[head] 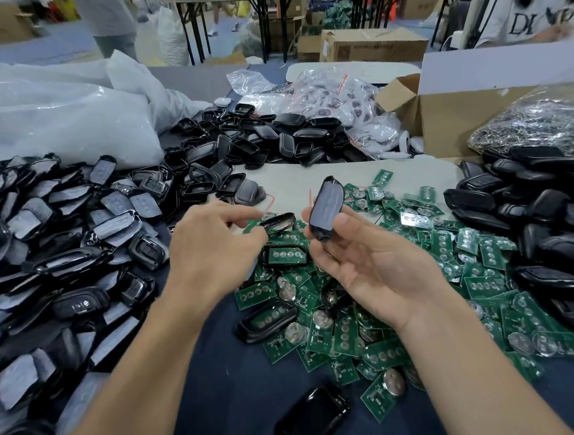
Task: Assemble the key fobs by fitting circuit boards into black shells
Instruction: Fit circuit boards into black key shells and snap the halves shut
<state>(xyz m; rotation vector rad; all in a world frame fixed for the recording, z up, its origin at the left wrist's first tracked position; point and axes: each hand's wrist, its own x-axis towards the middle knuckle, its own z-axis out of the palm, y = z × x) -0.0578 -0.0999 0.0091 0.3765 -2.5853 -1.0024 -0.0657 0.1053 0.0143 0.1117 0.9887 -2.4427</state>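
My left hand (212, 243) pinches a thin black shell frame (279, 222) by its left end, holding it above the pile of green circuit boards (355, 315). My right hand (368, 262), palm up, holds a black shell half (326, 207) upright between thumb and fingers, close to the right of the frame. Below my hands, two black shells with boards fitted inside lie on the pile, one (287, 255) just under the frame and one (266, 320) nearer to me. A closed black fob (313, 417) lies on the dark table near the front.
Heaps of black shells lie at the left (58, 252), the back (256, 144) and the right (546, 214). Clear plastic bags (47, 116), a bag of metal parts (539, 125) and a cardboard box (459, 114) stand behind. A person in a white shirt (537, 15) sits at the far right.
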